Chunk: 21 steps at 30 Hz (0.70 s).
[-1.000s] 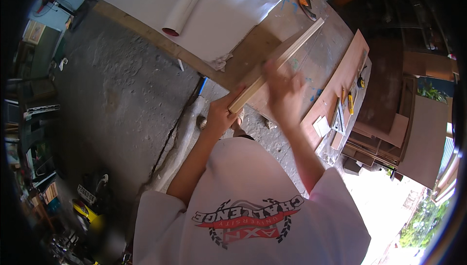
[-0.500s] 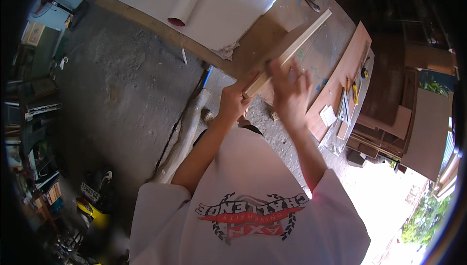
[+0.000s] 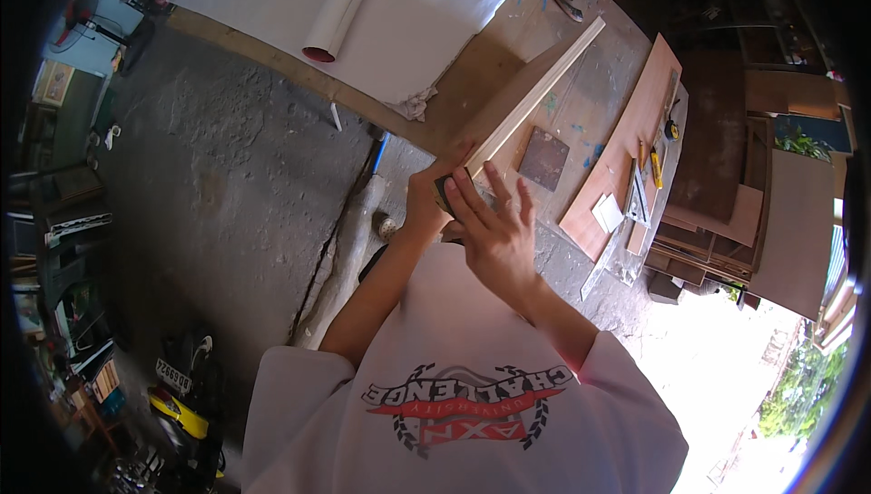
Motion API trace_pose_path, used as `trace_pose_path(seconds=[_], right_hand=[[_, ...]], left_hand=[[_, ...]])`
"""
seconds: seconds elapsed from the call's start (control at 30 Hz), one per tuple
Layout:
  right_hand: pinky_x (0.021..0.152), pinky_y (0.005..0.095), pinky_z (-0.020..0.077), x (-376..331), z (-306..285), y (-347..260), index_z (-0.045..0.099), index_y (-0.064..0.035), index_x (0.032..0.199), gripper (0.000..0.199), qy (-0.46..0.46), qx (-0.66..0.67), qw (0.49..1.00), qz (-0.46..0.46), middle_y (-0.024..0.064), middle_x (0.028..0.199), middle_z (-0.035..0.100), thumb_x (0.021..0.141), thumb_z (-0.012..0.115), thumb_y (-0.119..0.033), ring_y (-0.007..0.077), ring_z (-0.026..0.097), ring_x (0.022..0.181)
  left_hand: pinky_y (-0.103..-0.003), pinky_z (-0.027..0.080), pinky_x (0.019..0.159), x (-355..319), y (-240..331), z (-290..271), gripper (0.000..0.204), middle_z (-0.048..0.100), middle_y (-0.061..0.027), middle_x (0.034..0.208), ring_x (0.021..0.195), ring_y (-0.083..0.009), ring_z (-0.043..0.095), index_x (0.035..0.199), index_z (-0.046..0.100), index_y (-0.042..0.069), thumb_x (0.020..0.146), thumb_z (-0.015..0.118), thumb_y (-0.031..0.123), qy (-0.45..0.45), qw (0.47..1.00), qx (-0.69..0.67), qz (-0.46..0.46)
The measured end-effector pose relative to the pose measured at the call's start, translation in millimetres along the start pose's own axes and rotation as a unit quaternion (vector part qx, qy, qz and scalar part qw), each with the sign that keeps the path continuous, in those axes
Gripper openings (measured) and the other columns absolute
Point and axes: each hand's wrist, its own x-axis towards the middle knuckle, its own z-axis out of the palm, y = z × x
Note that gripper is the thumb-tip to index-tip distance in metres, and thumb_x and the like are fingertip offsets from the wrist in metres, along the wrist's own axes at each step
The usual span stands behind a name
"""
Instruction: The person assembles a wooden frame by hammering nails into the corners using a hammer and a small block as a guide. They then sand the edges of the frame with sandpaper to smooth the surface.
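gripping a wooden board (image 3: 537, 93) by its near end with the left hand (image 3: 426, 205), pale edge up, far end over the tabletop (image 3: 594, 77). pressing at that same near end with the right hand (image 3: 497, 238), fingers splayed across a small dark pad (image 3: 442, 191); cannot tell how firmly held. drawn nearer from midway along the edge a half-second ago, seemingly shifting work to the end, and uncovering a brown square piece (image 3: 544, 158) to the board's right.
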Motion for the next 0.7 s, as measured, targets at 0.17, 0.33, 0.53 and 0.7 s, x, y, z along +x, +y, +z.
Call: trace_pose_path(seconds=[0.17, 0.33, 0.53, 0.7], right_hand=[[0.113, 0.0584, 0.0372, 18.7, 3.0, 27.7, 0.068, -0.0206, 0.138, 0.045, 0.069, -0.127, 0.984, 0.107, -0.0061, 0.151, 0.059, 0.093, 0.069, -0.02, 0.0313, 0.051, 0.141], [0.107, 0.0602, 0.0424, 10.8, -1.2, 3.8, 0.067, -0.0138, 0.138, 0.046, 0.038, -0.058, 0.997, 0.035, 0.0009, 0.146, 0.063, 0.092, 0.069, -0.01, 0.0379, 0.055, 0.136], [0.112, 0.0593, 0.0398, 1.8, 9.1, 8.2, 0.068, -0.0163, 0.137, 0.05, 0.041, -0.067, 0.996, 0.04, -0.0015, 0.146, 0.063, 0.088, 0.067, -0.004, 0.0358, 0.049, 0.142], [0.115, 0.0582, 0.0363, 1.7, 19.3, 59.8, 0.065, -0.0231, 0.143, 0.05, 0.058, -0.129, 0.989, 0.032, -0.0051, 0.15, 0.061, 0.095, 0.064, -0.009, 0.034, 0.05, 0.142]], left_hand=[[-0.038, 0.061, 0.08, 1.3, -4.1, -1.3, 0.063, 0.073, -0.0186, 0.12, 0.105, -0.0389, 0.072, 0.144, 0.062, 0.011, 0.084, 0.075, 0.0, -0.031, 0.999, -0.006, -0.038], [-0.039, 0.058, 0.067, 2.5, -9.8, -1.4, 0.054, 0.074, -0.0216, 0.099, 0.078, -0.0353, 0.074, 0.14, 0.065, 0.007, 0.087, 0.077, 0.007, 0.0, 1.0, -0.012, 0.009], [-0.038, 0.06, 0.07, -0.3, -10.2, -0.3, 0.068, 0.074, -0.0212, 0.107, 0.082, -0.0347, 0.076, 0.145, 0.062, 0.014, 0.081, 0.078, -0.001, -0.006, 1.0, 0.0, -0.011], [-0.034, 0.061, 0.074, -3.6, -2.3, -1.7, 0.058, 0.075, -0.0167, 0.122, 0.091, -0.0283, 0.078, 0.141, 0.065, 0.008, 0.084, 0.075, 0.0, -0.003, 1.0, 0.006, -0.012]])
